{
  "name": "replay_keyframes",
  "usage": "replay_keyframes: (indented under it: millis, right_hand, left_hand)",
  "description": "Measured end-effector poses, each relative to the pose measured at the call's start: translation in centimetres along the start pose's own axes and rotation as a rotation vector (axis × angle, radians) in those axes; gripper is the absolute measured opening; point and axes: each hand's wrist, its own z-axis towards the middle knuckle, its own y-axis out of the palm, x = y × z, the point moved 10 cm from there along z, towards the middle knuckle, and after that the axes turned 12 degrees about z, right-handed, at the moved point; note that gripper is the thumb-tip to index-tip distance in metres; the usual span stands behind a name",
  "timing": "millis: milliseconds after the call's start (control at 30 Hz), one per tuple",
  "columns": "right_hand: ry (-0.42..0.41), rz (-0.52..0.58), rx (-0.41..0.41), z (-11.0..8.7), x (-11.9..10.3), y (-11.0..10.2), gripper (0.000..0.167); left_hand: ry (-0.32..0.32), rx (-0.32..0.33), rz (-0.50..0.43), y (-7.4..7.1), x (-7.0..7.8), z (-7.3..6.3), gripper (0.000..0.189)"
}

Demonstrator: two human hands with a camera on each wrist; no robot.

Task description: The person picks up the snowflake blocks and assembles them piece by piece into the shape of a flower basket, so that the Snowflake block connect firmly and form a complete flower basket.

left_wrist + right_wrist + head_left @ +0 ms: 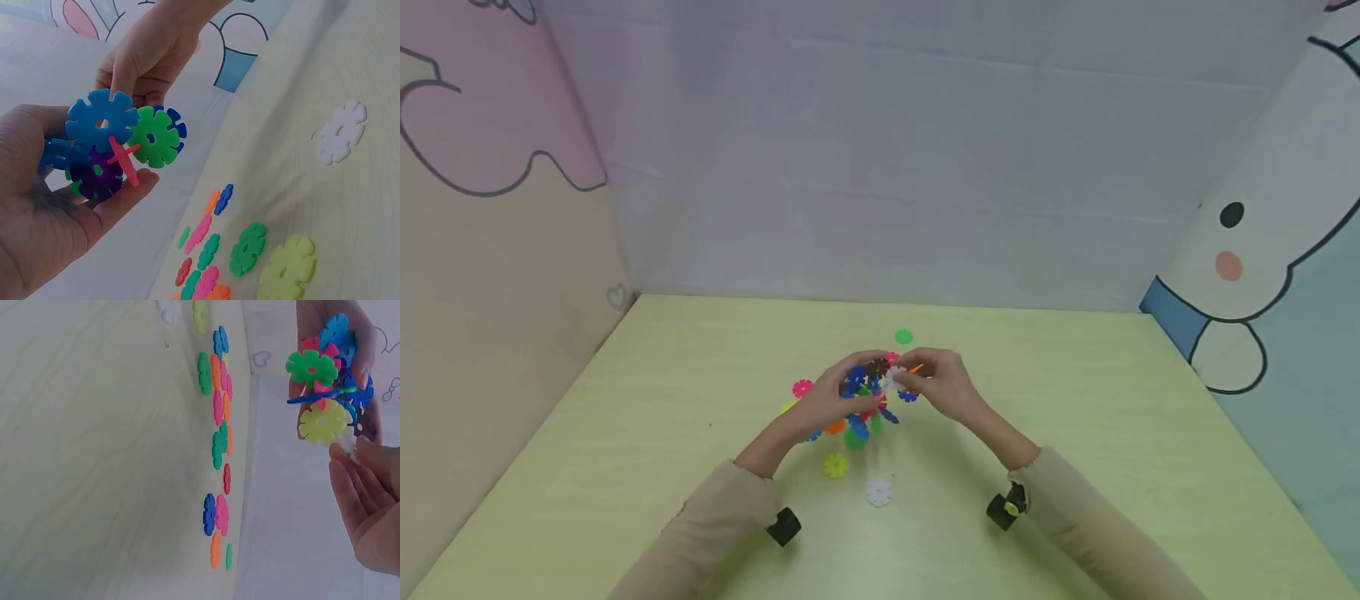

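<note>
My left hand (820, 407) grips a cluster of interlocked flower-shaped plastic discs (84, 125), raised above the table. Blue, purple, green, pink, yellow and brown discs slot into one another at different angles. Thumb and fingers of my right hand (946, 385) pinch a white notched disc (345, 440) at the cluster's edge. In the right wrist view this white disc sits beside a yellow disc (320, 422) of the cluster, partly hidden by the fingertips. From the left wrist view, a green disc (164, 147) on the cluster overlaps the space near the right hand.
Several loose discs lie on the pale table (1097, 467) beneath and around the hands. A white disc (878, 493) and a yellow disc (835, 466) lie nearest me; a green disc (903, 337) lies farthest back. A plain cloth wall (880, 167) stands behind the table.
</note>
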Motion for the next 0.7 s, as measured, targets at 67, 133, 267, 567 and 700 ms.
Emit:
replay_keyframes:
  millis: [67,133,267,567,700]
  right_hand:
    - [0.03,0.039,-0.011,0.4,1.7,-0.4,0.023]
    - [0.069,0.059,-0.009,1.0,3.8,-1.1,0.027]
    - [0.13,-0.05,-0.03,2.1,7.3,-1.9,0.027]
    - [0.18,-0.49,-0.278,3.2,11.9,0.2,0.028]
    - [0.178,-0.536,-0.287,3.1,11.9,0.3,0.025]
  left_hand:
    - [-0.003,0.016,-0.016,-0.3,-0.2,-0.2,0.053]
    - [-0.026,0.033,-0.015,-0.7,-0.6,-0.4,0.052]
    - [-0.052,0.051,0.002,-1.5,-0.9,-0.9,0.053]
    - [-0.048,0.07,-0.056,-2.0,-1.2,-0.8,0.059]
    - [-0.072,0.096,-0.093,-1.9,-1.3,-0.5,0.059]
